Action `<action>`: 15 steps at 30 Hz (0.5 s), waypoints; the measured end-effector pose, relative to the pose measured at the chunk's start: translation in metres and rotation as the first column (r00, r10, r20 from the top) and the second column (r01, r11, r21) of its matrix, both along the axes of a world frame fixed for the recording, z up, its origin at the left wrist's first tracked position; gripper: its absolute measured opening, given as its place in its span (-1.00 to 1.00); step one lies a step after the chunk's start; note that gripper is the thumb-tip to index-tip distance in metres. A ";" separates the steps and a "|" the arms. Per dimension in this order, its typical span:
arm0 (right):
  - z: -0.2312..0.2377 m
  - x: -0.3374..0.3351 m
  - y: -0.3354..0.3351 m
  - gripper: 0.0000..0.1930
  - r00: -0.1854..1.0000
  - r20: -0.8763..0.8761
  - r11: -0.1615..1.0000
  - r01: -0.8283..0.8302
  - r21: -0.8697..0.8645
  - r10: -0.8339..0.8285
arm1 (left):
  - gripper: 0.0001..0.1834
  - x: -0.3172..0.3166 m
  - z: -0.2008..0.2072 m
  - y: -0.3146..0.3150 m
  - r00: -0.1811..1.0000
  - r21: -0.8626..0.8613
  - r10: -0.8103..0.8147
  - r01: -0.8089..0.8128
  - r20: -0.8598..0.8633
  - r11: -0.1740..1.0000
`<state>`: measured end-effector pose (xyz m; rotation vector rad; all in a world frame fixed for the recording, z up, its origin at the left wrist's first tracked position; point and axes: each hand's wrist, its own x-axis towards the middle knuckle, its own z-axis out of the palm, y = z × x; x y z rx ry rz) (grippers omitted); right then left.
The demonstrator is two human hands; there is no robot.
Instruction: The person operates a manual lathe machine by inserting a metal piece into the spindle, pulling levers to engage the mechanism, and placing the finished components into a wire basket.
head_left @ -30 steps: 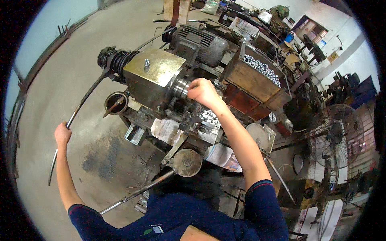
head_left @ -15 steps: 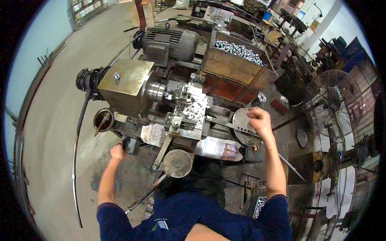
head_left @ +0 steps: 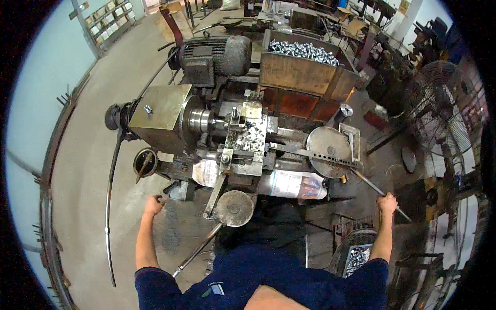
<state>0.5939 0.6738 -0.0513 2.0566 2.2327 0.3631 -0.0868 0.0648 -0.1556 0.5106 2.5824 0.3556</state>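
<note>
My right hand point(head_left: 386, 202) is wrapped around a long metal lever rod point(head_left: 366, 181), which slants down from beside the right round disc point(head_left: 329, 150). Beside a small metal box point(head_left: 180, 190) low on the left of the lathe, my left hand point(head_left: 153, 205) is held with loosely curled fingers, apparently empty. Between my arms, the lathe's tool slide point(head_left: 247, 137) is strewn with metal chips. A spindle chuck point(head_left: 200, 121) faces it from the headstock point(head_left: 160, 111). A perforated bar point(head_left: 320, 156) crosses the right disc; another round disc point(head_left: 233, 208) sits nearer me.
Behind the lathe stand a motor point(head_left: 214, 54) and a bin point(head_left: 294, 72) heaped with shiny metal parts. A pot point(head_left: 145, 162) with a stick hangs at the left. A tray of small parts point(head_left: 357, 260) lies near my right elbow; a caged fan point(head_left: 439, 108) stands farther right.
My right hand has moved from above the right disc down and outward onto the lever rod. My left hand has drawn slightly away from the small box. The view has shifted.
</note>
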 end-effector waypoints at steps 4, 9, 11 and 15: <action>-0.004 -0.005 -0.053 -0.76 0.987 -0.162 1.000 -0.015 0.005 0.016 | -0.53 0.014 -0.010 -0.046 0.985 0.080 0.066 -0.079 0.158 0.994; -0.032 0.008 -0.168 -0.65 0.961 -0.225 0.987 -0.162 0.023 0.163 | -0.55 0.036 -0.041 -0.085 0.896 0.151 0.242 -0.316 0.371 0.937; -0.020 -0.018 -0.200 -0.63 0.944 -0.325 0.994 -0.080 -0.072 0.052 | -0.55 0.037 -0.037 -0.090 0.866 0.108 0.257 -0.331 0.428 0.937; -0.002 -0.044 -0.225 -0.65 0.916 -0.385 0.971 0.017 -0.239 -0.111 | -0.55 0.045 -0.014 -0.049 0.926 0.100 0.195 -0.239 0.322 0.966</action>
